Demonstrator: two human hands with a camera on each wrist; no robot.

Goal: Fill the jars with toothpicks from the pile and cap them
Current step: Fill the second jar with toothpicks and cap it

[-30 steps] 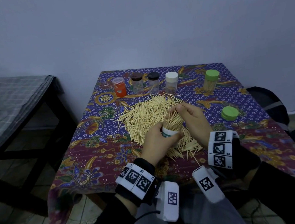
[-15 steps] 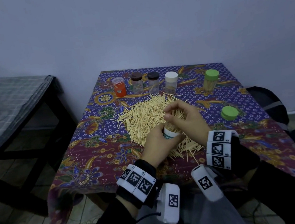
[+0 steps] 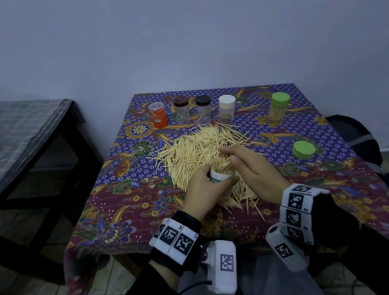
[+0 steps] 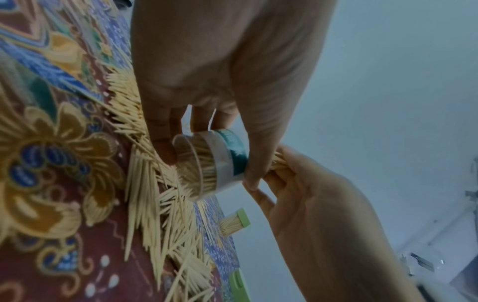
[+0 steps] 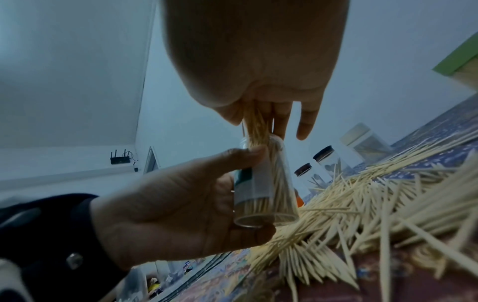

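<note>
Head view: my left hand [image 3: 203, 188] grips clear toothpick jar [image 3: 220, 176] just above toothpick pile [image 3: 196, 149] on desk [image 3: 132, 204]. Right hand [image 3: 252, 167], a second ago poised higher, now pinches bundle into jar mouth. Jar nearly full; loose green cap [image 3: 302, 150] waits, well apart.

The head view looks forward and down from above the person's lap, taking in the whole table [image 3: 129, 224], the wall behind and both wrists. The left wrist view sits close behind the left hand [image 4: 220, 67], facing along its fingers, with the cloth turned steeply sideways. The right wrist view looks from close past the right hand [image 5: 258, 57] toward the far jars. All three share the held jar [image 3: 219, 177] and the toothpick pile [image 3: 196, 147]
</note>
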